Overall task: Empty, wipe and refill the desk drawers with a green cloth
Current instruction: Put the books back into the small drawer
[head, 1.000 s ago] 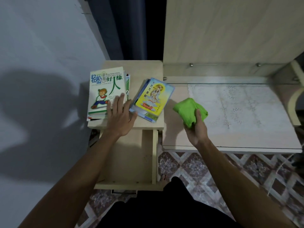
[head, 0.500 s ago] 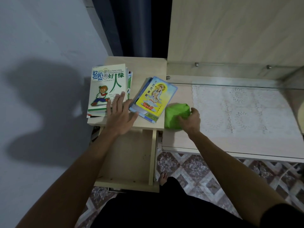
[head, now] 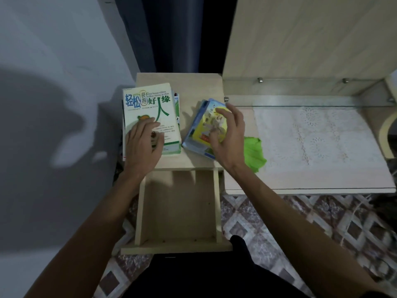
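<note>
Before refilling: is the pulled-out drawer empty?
Empty: the open drawer shows only its bare wooden bottom; the books lie on top.

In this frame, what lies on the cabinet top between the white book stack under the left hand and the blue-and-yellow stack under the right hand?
Nothing: the head view shows a bare strip of cabinet top between the white book stack and the blue-and-yellow stack.

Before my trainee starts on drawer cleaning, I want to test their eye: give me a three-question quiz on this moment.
1. True or false: the open drawer holds books.
2. The green cloth lies: A) in the drawer, B) on the desk, C) in a hand.
3. What is the left hand resting on?

Key: 1 false, nothing shows inside it. 2 B, beside the right hand, which reaches over the yellow booklet. 3 The white book.
</note>
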